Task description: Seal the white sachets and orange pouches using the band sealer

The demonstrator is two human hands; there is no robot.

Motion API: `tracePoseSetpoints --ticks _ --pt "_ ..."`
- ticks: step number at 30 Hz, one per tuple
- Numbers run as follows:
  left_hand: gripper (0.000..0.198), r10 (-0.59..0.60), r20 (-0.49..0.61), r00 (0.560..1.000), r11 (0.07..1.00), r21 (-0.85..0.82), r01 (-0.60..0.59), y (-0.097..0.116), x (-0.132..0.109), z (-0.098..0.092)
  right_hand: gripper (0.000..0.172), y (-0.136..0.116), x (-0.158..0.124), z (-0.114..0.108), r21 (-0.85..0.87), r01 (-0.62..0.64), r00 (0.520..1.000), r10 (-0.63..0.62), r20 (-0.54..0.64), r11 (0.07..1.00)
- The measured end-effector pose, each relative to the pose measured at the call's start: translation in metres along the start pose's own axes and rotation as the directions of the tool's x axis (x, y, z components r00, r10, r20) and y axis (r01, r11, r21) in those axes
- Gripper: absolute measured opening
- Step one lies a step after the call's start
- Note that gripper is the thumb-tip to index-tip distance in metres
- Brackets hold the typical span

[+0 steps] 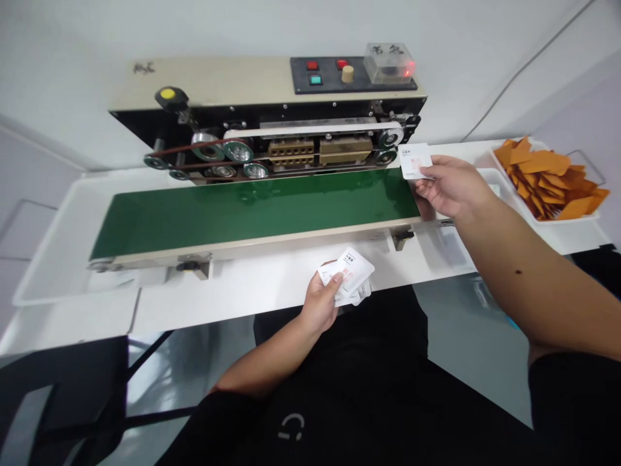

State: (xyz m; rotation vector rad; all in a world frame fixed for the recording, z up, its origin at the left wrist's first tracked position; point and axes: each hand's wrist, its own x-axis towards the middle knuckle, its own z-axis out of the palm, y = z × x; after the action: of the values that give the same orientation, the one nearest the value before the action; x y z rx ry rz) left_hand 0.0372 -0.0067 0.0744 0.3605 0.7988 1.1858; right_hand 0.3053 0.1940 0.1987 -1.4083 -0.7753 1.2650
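Observation:
In my left hand is a fanned stack of small white printed sachets, pinched under the thumb in front of the table edge. My right hand pinches one white sachet by its right side. That sachet stands at the right end of the band sealing machine, close to the rollers and above the end of the green conveyor belt. Whether its edge touches the rollers I cannot tell. Black print and a reddish mark show on the sachets.
At the far right a white tray holds many orange packets. A white bin is at the left end of the belt. Knobs and brackets stick out below the belt's front edge. Red and green switches sit on the machine's top.

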Motion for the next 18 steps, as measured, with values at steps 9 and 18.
tracePoseSetpoints --ticks 9,18 --pt "0.059 0.007 -0.003 1.0 1.0 0.004 -0.007 0.002 0.0 -0.004 0.019 0.002 0.012 0.026 -0.049 -0.004 0.999 0.007 0.053 0.999" --pt "0.058 0.0 -0.014 1.0 1.0 -0.002 0.0 0.004 -0.002 -0.005 0.029 0.013 -0.027 0.009 -0.11 0.106 0.994 -0.106 0.006 0.988"
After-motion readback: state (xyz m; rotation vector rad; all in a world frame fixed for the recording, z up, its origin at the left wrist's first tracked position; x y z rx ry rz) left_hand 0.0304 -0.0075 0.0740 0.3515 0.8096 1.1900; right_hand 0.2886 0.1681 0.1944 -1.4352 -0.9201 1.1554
